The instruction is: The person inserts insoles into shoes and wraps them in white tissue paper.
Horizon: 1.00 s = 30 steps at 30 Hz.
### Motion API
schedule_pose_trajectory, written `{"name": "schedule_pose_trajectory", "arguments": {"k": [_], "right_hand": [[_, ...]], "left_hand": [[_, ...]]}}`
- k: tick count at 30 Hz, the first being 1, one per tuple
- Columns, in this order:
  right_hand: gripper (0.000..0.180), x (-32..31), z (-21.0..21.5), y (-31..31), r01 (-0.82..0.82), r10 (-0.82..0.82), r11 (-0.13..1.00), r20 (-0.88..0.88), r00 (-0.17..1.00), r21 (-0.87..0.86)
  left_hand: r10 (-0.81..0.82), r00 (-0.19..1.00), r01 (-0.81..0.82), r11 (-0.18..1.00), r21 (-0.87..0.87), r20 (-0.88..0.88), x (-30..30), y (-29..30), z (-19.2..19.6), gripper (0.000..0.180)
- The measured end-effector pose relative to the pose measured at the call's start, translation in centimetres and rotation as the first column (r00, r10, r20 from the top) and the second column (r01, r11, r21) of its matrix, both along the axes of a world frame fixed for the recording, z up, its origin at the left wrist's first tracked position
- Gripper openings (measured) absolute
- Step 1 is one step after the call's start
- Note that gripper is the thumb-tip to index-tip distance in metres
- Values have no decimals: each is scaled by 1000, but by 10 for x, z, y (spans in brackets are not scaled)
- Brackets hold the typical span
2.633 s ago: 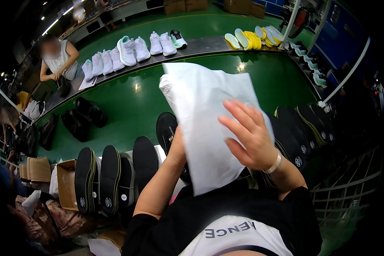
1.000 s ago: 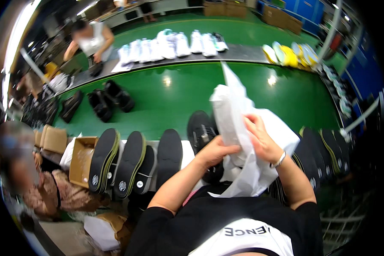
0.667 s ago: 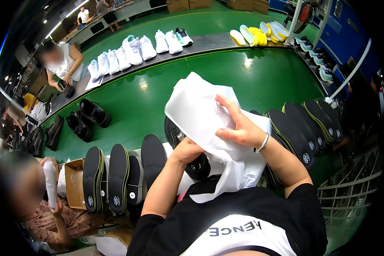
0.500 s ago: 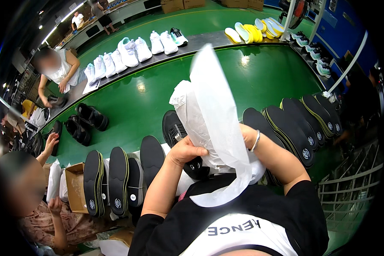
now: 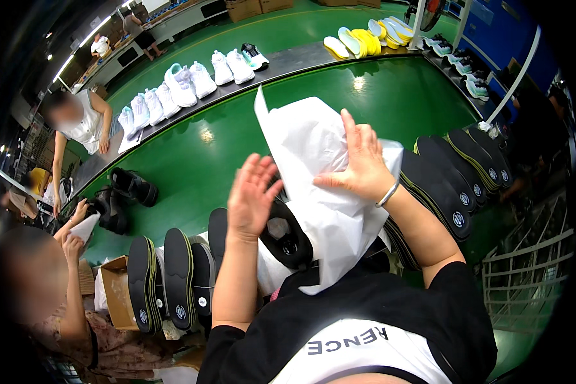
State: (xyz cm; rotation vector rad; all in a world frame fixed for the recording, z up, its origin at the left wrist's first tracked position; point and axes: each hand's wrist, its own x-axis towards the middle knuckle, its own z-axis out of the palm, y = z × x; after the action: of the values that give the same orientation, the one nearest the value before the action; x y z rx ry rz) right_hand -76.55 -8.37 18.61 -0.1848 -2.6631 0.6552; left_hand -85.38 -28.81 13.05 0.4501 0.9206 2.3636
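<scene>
A crumpled sheet of white tissue paper (image 5: 310,150) stands in front of me, its lower end hanging against my black shirt. My right hand (image 5: 361,168), with a silver bangle at the wrist, lies against the paper's right side, thumb stretched across it and fingers extended upward. To the left of the sheet, my left hand (image 5: 251,198) is raised with its fingers apart and holds nothing. Just below that hand is a black shoe (image 5: 287,242), partly covered by the paper, with pale stuffing in its opening.
Black insoles in stacks (image 5: 146,281) line the near edge on my left, with more insoles (image 5: 438,185) on my right. A co-worker sits at left by an open cardboard box (image 5: 118,291). Across the green belt (image 5: 211,163), white shoes (image 5: 180,86) stand along a ledge beside yellow-edged insoles (image 5: 365,41).
My left hand has let go of the paper and opened. The right hand has risen and spread against the sheet, which is now wider. The co-worker at left has lifted a white piece.
</scene>
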Motion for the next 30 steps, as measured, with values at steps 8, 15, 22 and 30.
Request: {"name": "schedule_pose_trajectory", "arguments": {"k": [8,15,22,30], "right_hand": [[107,2,-13,2,106,-31,937,-222,974,333],[101,10,-4,3,30,43,963,-265,963,268],[98,9,-6,9,47,18,970,-261,965,240],[87,2,4,8,-14,7,1000,-242,970,-27]], "left_hand": [[158,953,-274,811,-517,-257,7,11,60,85],[305,901,-403,852,-335,-308,-32,7,25,25],[186,808,-479,760,-440,-559,-19,16,37,33],[275,668,-669,628,-396,-692,-60,13,47,15]]}}
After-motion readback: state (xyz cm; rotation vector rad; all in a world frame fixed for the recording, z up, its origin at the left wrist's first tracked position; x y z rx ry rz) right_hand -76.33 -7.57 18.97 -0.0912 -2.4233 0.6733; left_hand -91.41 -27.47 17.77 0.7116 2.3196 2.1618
